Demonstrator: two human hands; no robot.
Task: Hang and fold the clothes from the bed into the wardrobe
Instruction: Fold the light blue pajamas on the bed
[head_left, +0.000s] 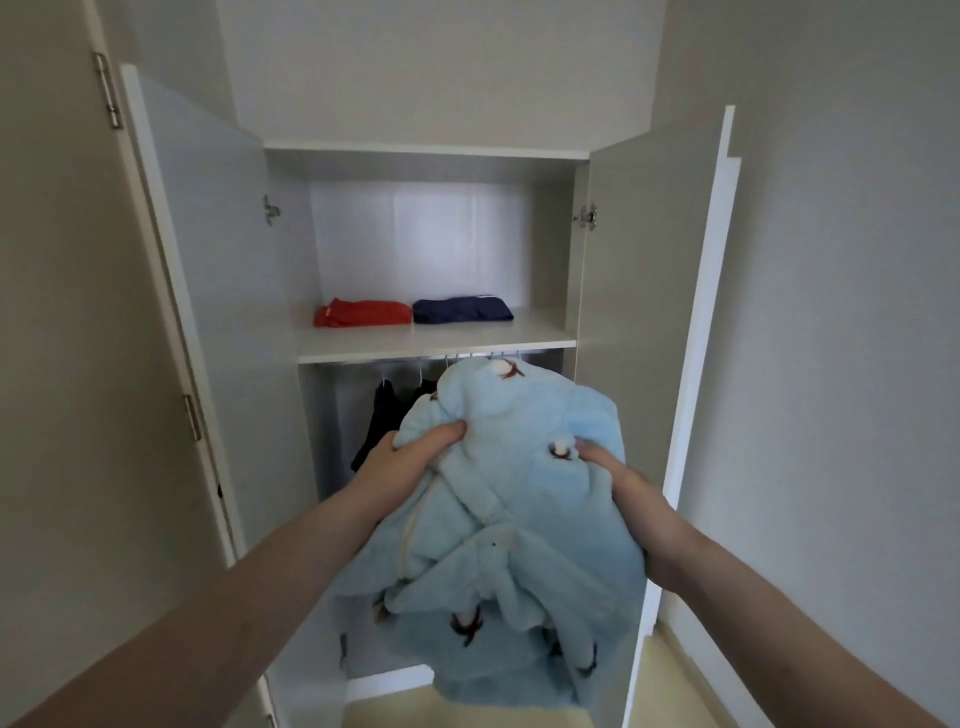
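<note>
In front of the open wardrobe (623, 291), your left hand (410, 457) and right hand (618, 467) each clutch one fluffy blue garment (519, 493), arms extended, fingers curled into it. Two folded items on the shelf (436, 340): red (362, 313), navy (462, 309). Dark clothes (384, 421) hang below.

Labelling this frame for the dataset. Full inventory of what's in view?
wardrobe: 1, white, straight ahead, both doors open
shelf: 1, white, inside the wardrobe above the rail
folded red garment: 1, red-orange, on the shelf, left
folded navy garment: 1, dark blue, on the shelf, right of the red one
hanging dark clothes: count unclear, dark, on hangers under the shelf, partly hidden
fleece garment: 1, light blue with small white-and-brown motifs, bunched in front of the wardrobe
floor: pale yellowish, bottom right
hands: left hand and right hand, both gripping the fleece garment
</note>
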